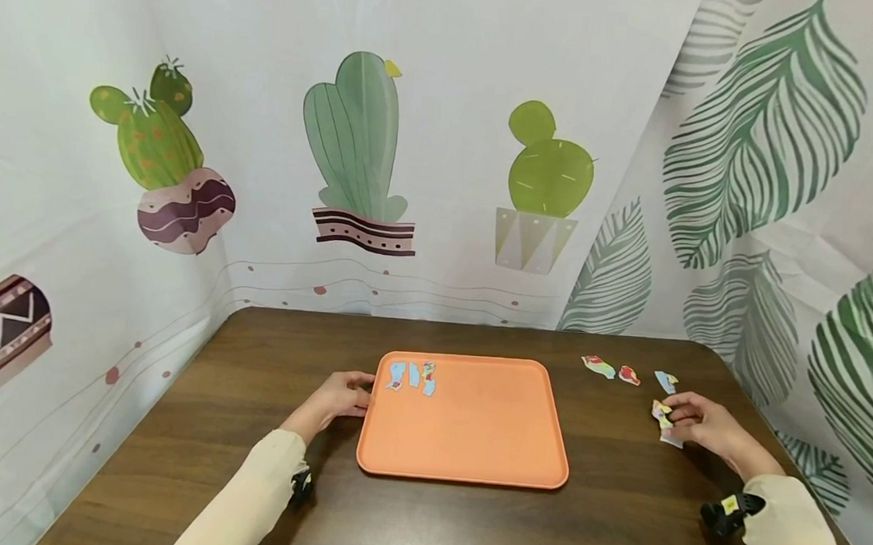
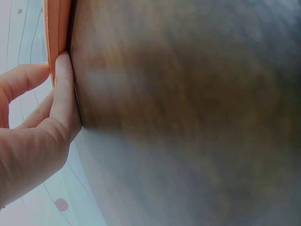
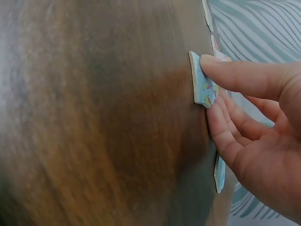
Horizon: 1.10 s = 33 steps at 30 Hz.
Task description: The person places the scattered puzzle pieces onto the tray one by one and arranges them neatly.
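At the orange tray's (image 1: 466,422) left edge, my left hand (image 1: 343,394) holds the rim. Close up in the left wrist view, the thumb touches the upper rim and a finger lies against the tray's side, low by the table. Over on the right, my right hand (image 1: 703,422) pinches a puzzle piece (image 3: 201,80) between thumb and fingers; it is light blue with yellow print and an irregular outline. Another pale puzzle piece (image 1: 671,439) lies just below that hand. Several printed puzzle pieces (image 1: 413,375) sit in the tray's upper left corner.
Beyond the right hand lie a blue and yellow piece (image 1: 665,381), a red piece (image 1: 629,375) and a red and green piece (image 1: 598,366). The brown wooden table (image 1: 423,523) ends at a printed cloth backdrop (image 1: 451,141).
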Each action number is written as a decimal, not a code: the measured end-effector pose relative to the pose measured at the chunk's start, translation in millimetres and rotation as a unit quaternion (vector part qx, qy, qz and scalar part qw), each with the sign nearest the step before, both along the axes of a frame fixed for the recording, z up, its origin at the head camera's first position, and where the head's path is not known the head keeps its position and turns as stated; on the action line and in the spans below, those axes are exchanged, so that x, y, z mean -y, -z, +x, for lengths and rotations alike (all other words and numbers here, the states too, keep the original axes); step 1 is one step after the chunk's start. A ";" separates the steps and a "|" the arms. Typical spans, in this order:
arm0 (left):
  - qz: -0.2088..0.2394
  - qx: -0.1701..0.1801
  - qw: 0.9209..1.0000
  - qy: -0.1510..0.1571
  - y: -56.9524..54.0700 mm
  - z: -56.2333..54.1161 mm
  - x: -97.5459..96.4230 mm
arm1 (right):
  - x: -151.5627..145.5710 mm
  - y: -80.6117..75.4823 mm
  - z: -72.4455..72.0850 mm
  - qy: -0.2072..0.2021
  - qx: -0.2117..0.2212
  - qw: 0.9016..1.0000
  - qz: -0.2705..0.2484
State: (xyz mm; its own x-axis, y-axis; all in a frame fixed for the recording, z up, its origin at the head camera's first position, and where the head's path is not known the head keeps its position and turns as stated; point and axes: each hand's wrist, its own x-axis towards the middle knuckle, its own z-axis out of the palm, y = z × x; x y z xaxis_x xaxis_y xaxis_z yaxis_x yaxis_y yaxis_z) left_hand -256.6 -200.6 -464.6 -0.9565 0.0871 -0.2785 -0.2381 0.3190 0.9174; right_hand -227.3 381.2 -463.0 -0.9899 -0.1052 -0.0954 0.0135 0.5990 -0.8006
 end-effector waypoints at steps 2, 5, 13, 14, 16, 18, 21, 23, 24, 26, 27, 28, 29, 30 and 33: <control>0.002 0.000 1.000 -0.001 0.2 -0.8 0.4 | -0.3 0.0 0.4 -0.004 -0.005 1.000 -0.016; 0.008 0.000 1.000 -0.003 -0.3 -1.6 0.3 | -1.2 -0.2 0.4 -0.004 -0.005 1.000 -0.030; 0.017 0.000 1.000 0.001 -0.4 -0.4 0.2 | 0.2 -0.6 -0.3 0.016 0.009 0.999 -0.029; 0.016 0.001 1.000 0.002 0.0 -0.2 0.4 | 1.1 -0.5 -1.0 0.016 0.010 0.999 -0.029; 0.014 0.000 1.000 0.002 1.0 0.0 0.9 | 4.2 -1.1 -2.9 0.020 0.014 0.999 -0.035; 0.013 -0.001 1.000 0.001 1.4 0.1 1.2 | 9.0 -2.3 -5.4 0.023 0.016 0.998 -0.048; 0.010 -0.005 1.000 0.006 1.4 -0.1 1.8 | 18.7 -5.3 -10.1 0.027 0.020 0.997 -0.069; 0.011 -0.005 1.000 0.006 0.9 0.0 1.8 | 26.4 -8.3 -13.4 0.024 0.022 0.996 -0.079; 0.012 -0.004 1.000 0.006 0.3 0.0 1.7 | 30.3 -9.8 -15.5 0.024 0.022 0.996 -0.086; 0.012 -0.004 1.000 0.006 -0.3 -0.1 1.7 | 38.7 -13.2 -19.2 0.019 0.022 0.995 -0.097; 0.013 -0.002 1.000 0.006 -0.7 -0.2 1.7 | 42.8 -14.9 -21.2 0.015 0.022 0.994 -0.101; 0.014 -0.002 1.000 0.005 -0.9 -0.1 1.6 | 47.1 -16.5 -23.0 0.012 0.022 0.994 -0.107; 0.016 -0.001 1.000 0.002 -1.0 -0.2 1.6 | 51.4 -18.1 -25.0 0.012 0.022 0.993 -0.113; 0.015 -0.001 1.000 0.004 -1.1 -0.2 1.7 | 55.6 -19.4 -26.9 0.011 0.021 0.993 -0.118; 0.015 0.000 1.000 0.002 -0.9 -0.2 1.8 | 67.4 -22.7 -32.9 0.005 0.019 0.992 -0.127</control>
